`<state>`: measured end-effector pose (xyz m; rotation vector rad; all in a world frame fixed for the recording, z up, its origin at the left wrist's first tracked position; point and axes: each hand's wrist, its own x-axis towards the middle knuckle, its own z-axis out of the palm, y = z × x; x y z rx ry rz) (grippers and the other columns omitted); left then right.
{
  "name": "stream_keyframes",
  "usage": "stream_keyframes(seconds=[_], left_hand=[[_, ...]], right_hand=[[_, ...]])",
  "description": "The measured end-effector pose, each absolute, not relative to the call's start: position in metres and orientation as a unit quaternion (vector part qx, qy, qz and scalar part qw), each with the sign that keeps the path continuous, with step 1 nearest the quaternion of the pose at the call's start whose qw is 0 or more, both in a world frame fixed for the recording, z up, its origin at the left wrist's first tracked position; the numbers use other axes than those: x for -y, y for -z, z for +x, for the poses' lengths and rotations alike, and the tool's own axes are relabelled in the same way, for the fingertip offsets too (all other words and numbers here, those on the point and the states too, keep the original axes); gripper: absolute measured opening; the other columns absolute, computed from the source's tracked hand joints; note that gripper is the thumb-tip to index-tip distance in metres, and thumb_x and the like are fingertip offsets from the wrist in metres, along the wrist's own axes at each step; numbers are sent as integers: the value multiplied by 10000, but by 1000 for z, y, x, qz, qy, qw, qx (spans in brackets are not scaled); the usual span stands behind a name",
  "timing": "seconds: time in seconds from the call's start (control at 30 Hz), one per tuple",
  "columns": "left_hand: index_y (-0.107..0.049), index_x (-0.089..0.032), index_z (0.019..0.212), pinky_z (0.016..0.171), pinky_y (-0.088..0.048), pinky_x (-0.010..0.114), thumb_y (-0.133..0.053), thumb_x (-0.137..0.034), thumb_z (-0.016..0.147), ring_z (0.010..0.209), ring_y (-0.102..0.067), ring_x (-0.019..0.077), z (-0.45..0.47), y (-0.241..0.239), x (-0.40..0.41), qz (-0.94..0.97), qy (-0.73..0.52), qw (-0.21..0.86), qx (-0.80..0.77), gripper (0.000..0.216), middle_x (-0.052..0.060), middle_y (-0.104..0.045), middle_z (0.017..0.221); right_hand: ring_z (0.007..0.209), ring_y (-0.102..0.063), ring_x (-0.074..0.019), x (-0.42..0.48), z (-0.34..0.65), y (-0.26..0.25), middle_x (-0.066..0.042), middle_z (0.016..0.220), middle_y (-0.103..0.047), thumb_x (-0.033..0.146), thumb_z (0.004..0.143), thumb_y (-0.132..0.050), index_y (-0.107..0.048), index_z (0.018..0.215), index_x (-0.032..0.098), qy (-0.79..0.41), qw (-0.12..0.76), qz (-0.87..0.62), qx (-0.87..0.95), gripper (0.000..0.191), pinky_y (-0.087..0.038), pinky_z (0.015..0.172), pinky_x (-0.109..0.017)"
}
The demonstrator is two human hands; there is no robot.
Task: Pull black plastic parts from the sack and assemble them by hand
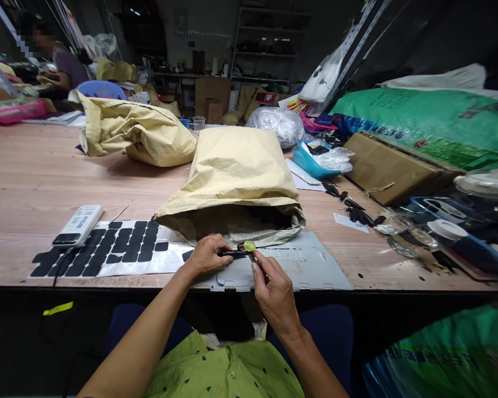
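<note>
My left hand [209, 255] rests low over the grey board [311, 260] at the table's front edge, its fingers closed on a slim black piece [228, 253] whose exact kind I cannot make out. In my right hand [274, 284] is the handle of a small mallet; the mallet's head [246, 246] has a yellow-green face and lies at the right end of the black piece. Whether the two touch is unclear. Just beyond both hands, a pale yellow sack [240, 166] lies with its mouth facing me and dark contents inside.
Left of my hands lies a sheet of black stickers [135, 243], with a white power bank [78, 225] on it. A second sack [149, 132] lies behind. Black parts [352, 207], a cardboard box [394, 166] and jars [487, 193] crowd the right. A person [62, 63] sits far left.
</note>
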<state>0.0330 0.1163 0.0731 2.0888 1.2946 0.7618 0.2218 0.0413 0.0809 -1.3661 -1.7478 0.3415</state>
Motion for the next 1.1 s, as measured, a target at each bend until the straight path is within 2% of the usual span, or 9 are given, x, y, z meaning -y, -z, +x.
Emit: stream_keyframes(seconds=[0.17,0.3,0.4,0.5,0.57,0.73,1.1], left_hand=[[-772,-216,862,740,-440,265,-728,-234,731,784,-575,162,32,-71,-116,778,-280,282,-486,139,12,-648,801],[-735,-204,903,742,-423,271,-684,-294,792,791,-563,167,30,-78,-117,786,-265,296,-474,152,16,-638,827],[-668,-194,918,729,-420,264,-522,-393,912,787,-561,164,28,-83,-116,761,-278,346,-473,247,14,-632,830],[-586,-201,808,734,-421,262,-327,-430,989,757,-556,155,26,-84,-115,736,-296,375,-480,390,-1,-610,779],[-550,-201,740,745,-421,261,-269,-437,1003,734,-550,150,25,-82,-114,731,-305,382,-476,452,-4,-593,747],[-521,-190,666,735,-425,264,-229,-457,1009,696,-547,147,24,-76,-114,713,-331,407,-466,523,4,-584,702],[-530,-194,677,704,-420,270,-228,-467,998,681,-542,161,26,-78,-114,717,-318,392,-480,519,12,-589,672]], right_hand=[[972,-659,-193,-50,232,-72,-89,1053,-700,262,948,-458,-652,1235,214,-151,415,-559,702,349,-539,856,-325],[968,-644,-198,-86,251,-71,-91,1067,-693,252,932,-469,-656,1225,195,-68,421,-598,678,352,-512,858,-326],[925,-617,-196,-114,262,-66,-73,1005,-682,210,907,-479,-679,1181,204,7,357,-646,675,340,-481,805,-306],[894,-576,-197,-128,265,-57,-68,921,-653,183,899,-483,-693,1143,187,69,291,-663,686,322,-439,780,-295],[879,-550,-195,-130,262,-51,-67,912,-635,176,900,-487,-693,1130,183,100,259,-664,694,309,-412,762,-292],[858,-509,-185,-127,260,-47,-58,930,-610,187,889,-521,-679,1125,195,115,245,-662,699,284,-372,741,-289],[857,-504,-184,-127,262,-47,-52,910,-604,172,887,-520,-679,1102,196,125,253,-651,705,269,-362,748,-286]])
